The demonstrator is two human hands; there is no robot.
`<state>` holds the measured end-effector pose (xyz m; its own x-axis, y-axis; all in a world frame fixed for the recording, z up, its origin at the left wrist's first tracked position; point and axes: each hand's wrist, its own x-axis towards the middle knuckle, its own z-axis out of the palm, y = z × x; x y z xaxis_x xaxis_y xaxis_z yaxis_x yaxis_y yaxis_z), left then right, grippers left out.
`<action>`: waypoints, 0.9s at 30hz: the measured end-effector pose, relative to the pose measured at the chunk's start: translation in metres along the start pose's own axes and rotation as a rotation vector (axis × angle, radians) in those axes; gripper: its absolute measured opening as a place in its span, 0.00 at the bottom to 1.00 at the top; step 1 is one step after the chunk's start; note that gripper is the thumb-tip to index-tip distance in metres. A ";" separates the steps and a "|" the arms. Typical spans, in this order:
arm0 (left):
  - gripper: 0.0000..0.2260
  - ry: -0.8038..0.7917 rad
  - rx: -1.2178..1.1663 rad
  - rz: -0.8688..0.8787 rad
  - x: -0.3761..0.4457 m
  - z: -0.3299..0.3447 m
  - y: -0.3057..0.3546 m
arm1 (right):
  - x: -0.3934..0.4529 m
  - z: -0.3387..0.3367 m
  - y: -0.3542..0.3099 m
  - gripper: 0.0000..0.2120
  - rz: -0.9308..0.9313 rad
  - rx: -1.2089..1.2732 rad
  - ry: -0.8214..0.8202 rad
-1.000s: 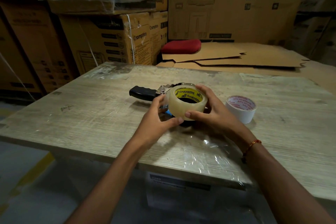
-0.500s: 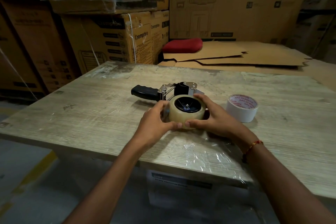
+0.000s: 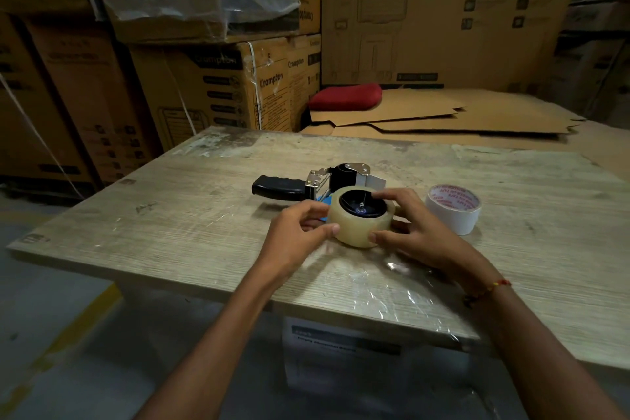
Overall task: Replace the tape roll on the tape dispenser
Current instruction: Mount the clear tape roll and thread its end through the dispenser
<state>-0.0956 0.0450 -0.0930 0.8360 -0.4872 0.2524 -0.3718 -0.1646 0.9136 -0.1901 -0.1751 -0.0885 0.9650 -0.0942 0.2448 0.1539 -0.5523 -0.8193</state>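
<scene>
A clear tape roll (image 3: 358,232) sits over the black hub of the tape dispenser (image 3: 279,187), which lies on its side in the middle of the wooden table (image 3: 170,215) with its black handle pointing left. My left hand (image 3: 300,232) touches the roll's left front with thumb and fingertips. My right hand (image 3: 412,232) wraps the roll's right side, one finger resting on the hub's top. A second, white tape roll (image 3: 453,211) with a red-printed core stands just right of my right hand.
Stacked cardboard boxes (image 3: 218,85) rise behind and to the left of the table. Flattened cardboard sheets (image 3: 443,119) and a red cushion (image 3: 344,97) lie beyond the far edge. Crinkled plastic film covers the table's near right part.
The clear roll has gone from being held above the dispenser to being seated down over the black hub. Both hands stayed on it and lowered with it.
</scene>
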 end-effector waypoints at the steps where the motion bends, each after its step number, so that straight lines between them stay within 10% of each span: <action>1: 0.10 0.008 -0.002 -0.005 -0.001 0.000 -0.001 | -0.005 0.000 0.001 0.23 -0.018 -0.019 0.005; 13: 0.04 0.104 0.086 0.088 -0.006 0.001 0.001 | -0.012 0.021 -0.008 0.19 -0.159 -0.293 0.273; 19: 0.07 0.582 0.396 0.273 0.010 -0.007 0.003 | -0.010 0.019 -0.006 0.20 -0.061 -0.264 0.266; 27: 0.18 0.236 0.802 0.153 0.031 -0.032 -0.021 | -0.003 0.013 -0.018 0.15 0.040 -0.361 0.236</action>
<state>-0.0491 0.0603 -0.0940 0.7824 -0.3768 0.4959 -0.5868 -0.7127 0.3843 -0.1931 -0.1541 -0.0811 0.8872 -0.2849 0.3628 -0.0072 -0.7949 -0.6067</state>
